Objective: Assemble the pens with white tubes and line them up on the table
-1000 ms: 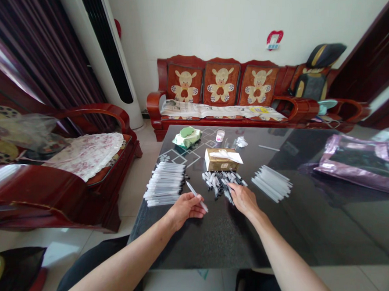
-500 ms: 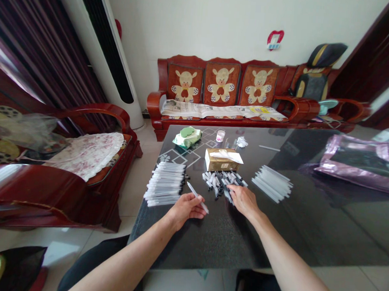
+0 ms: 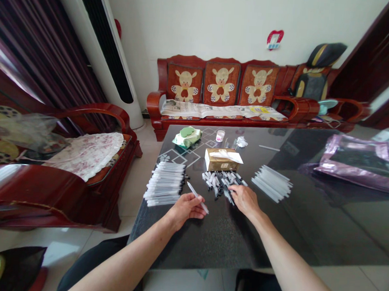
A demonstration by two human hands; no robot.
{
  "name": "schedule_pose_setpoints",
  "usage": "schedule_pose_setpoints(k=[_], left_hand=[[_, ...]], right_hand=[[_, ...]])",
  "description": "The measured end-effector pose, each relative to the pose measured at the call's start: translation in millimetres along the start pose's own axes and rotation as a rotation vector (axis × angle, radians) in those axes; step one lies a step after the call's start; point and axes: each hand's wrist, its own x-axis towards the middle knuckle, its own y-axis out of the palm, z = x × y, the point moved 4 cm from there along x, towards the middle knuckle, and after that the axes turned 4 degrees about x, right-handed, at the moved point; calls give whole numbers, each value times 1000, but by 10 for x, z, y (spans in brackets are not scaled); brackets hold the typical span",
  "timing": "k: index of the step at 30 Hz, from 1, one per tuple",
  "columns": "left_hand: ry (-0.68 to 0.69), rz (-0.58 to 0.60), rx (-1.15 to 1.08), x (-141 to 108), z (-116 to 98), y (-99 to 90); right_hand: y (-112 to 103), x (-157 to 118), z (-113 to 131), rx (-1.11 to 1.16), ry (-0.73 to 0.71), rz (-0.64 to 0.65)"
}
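Note:
My left hand (image 3: 188, 208) is closed on a slim whitish pen barrel (image 3: 197, 197), tilted with its narrow end up and to the left. My right hand (image 3: 244, 198) reaches the near right side of a pile of black and clear pen caps (image 3: 216, 182). Its fingertips are pinched together among these small parts; what lies between them is hidden. Left of my left hand, a stack of translucent pens (image 3: 164, 185) lies in rows, with dark ends toward the right. Another group of plain translucent barrels (image 3: 271, 184) rests right of the pile.
Behind the caps stands a gold tissue box (image 3: 222, 164). Farther back on the dark table (image 3: 204, 247) are green wipes (image 3: 187, 138), a small white-and-pink cup (image 3: 220, 135), crumpled tissue (image 3: 241, 142) and one loose barrel (image 3: 269, 148). A purple-edged clear bag (image 3: 361, 164) lies at right.
My right hand has shifted very slightly to the right at the pile of caps. My left hand holds the pen barrel in the same place.

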Motion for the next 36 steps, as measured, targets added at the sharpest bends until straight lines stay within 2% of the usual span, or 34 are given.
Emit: schedule_pose_setpoints(k=[7,12,27,29,31,36], left_hand=[[-3,0,12,0,-2,5],[1,10,11,6,13,-4],[-3,28,16,9,12,3],[-2,28,15,8,7,6],[-4,29,11,7,4,9],[-4,33,5,5,7,8]], right_hand=[[9,-15,217,150,-113,35],[67,-48,340,126,-157,59],[165,-45,319,117,-111,57],[156,-37,312,203,-105,30],[153,-28,307,380,-84,38],[185,-33,339,1054,40,248]])
